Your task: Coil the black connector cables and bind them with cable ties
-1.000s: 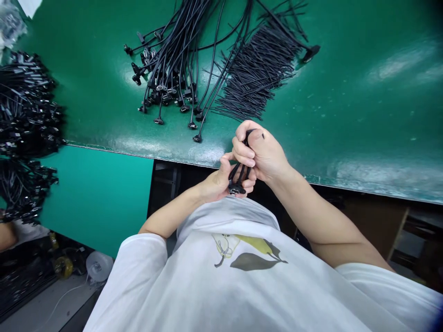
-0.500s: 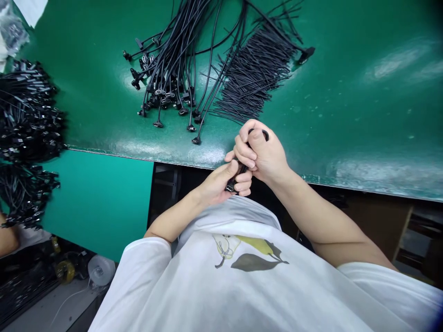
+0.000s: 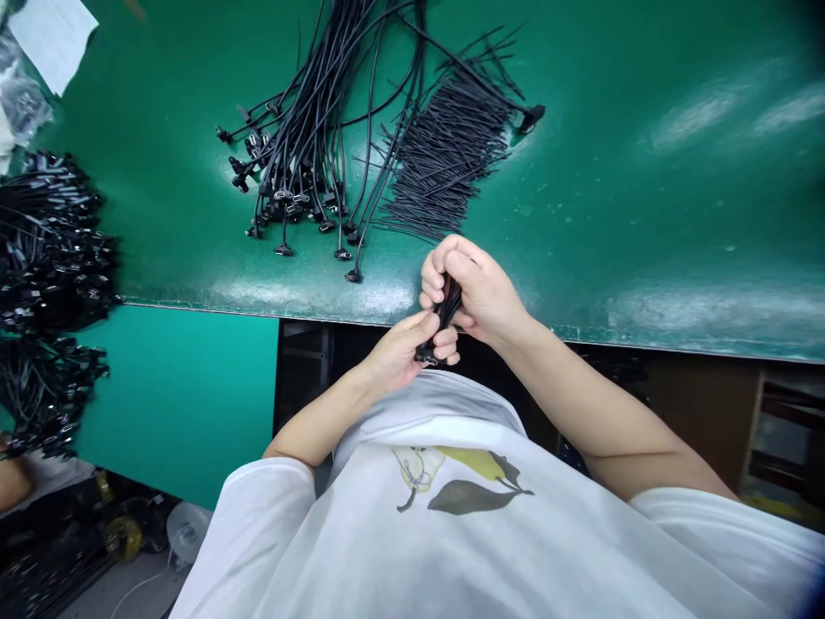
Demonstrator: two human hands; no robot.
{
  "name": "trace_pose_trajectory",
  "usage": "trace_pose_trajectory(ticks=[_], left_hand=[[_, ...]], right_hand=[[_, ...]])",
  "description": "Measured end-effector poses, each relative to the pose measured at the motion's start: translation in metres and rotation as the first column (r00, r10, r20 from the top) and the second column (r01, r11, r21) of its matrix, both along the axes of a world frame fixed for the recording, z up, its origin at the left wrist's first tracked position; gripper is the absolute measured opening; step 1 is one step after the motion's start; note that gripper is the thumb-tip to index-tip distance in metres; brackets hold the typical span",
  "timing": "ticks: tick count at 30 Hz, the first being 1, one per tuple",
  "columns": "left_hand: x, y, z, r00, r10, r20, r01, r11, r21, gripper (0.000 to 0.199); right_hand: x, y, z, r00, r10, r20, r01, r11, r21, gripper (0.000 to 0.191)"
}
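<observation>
Just beyond my waist, at the table's front edge, both hands meet on a folded black cable (image 3: 449,303). My left hand (image 3: 405,348) is closed around its lower end, where a connector (image 3: 426,354) pokes out between thumb and fingers. Curled over the upper part is my right hand (image 3: 482,291), thumb and forefinger pressed together; whether a thin tie is in that pinch is hidden. Past my hands lies a pile of thin, short black ties (image 3: 444,155). Left of it are loose black cables (image 3: 315,112) with connector ends toward me.
A big heap of bundled black cables (image 3: 51,249) sits at the left, beside a lower green board (image 3: 186,387). One connector (image 3: 532,118) lies right of the ties on the green table (image 3: 644,215). A white paper (image 3: 55,39) lies far left. Part of another person's arm (image 3: 14,481) shows lower left.
My right hand has loosened from a tight fist and shifted slightly left, exposing more of the folded cable. The left hand keeps its hold. The whole view has shifted a little.
</observation>
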State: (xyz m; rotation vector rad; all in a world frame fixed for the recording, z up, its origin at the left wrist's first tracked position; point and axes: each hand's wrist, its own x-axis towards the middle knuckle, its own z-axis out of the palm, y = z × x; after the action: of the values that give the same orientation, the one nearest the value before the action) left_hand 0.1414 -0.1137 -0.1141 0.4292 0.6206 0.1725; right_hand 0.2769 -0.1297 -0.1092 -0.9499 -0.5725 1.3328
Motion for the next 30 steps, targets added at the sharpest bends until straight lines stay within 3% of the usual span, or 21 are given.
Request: trace_pose_trajectory(ticks=[5,11,15,17,19,21,23,26,30], left_hand=[[0.008,-0.001,0.005,0.995,-0.061,-0.073,0.059,0.998,-0.027,0.037],[0.012,-0.001,0.006,0.999,-0.031,0.044,0.032,0.999,-0.015,0.031],[0.002,0.005,0.005,1.000,0.015,-0.019,-0.013,0.994,0.110,0.038],[-0.004,0.011,0.006,0.995,0.055,-0.077,-0.040,0.983,0.181,0.038],[-0.009,0.016,0.007,0.988,0.112,-0.109,-0.085,0.970,0.229,0.038],[-0.011,0.019,0.007,0.978,0.176,-0.116,-0.143,0.958,0.249,0.036],[-0.009,0.019,0.006,0.970,0.221,-0.098,-0.192,0.950,0.245,0.033],[-0.008,0.017,0.005,0.974,0.219,-0.061,-0.200,0.953,0.225,0.033],[-0.012,0.018,0.006,0.972,0.221,-0.081,-0.197,0.953,0.229,0.033]], right_hand=[[0.004,0.000,0.004,0.994,-0.052,0.094,0.047,0.997,0.057,0.040],[0.001,0.001,0.009,0.971,-0.185,0.151,0.166,0.978,0.125,0.039],[0.031,0.003,0.000,0.937,0.046,0.348,-0.078,0.994,0.079,0.050],[0.063,0.012,-0.008,0.877,0.060,0.476,-0.091,0.995,0.043,0.045],[0.100,0.027,-0.016,0.736,-0.092,0.671,0.103,0.994,0.024,0.025],[0.130,0.044,-0.023,0.489,-0.181,0.853,0.270,0.962,0.049,0.018],[0.148,0.056,-0.029,0.288,-0.147,0.946,0.281,0.958,0.064,0.032],[0.153,0.063,-0.034,0.074,-0.050,0.996,0.210,0.977,0.033,0.046],[0.147,0.053,-0.031,-0.131,0.066,0.989,0.277,0.961,-0.028,0.030]])
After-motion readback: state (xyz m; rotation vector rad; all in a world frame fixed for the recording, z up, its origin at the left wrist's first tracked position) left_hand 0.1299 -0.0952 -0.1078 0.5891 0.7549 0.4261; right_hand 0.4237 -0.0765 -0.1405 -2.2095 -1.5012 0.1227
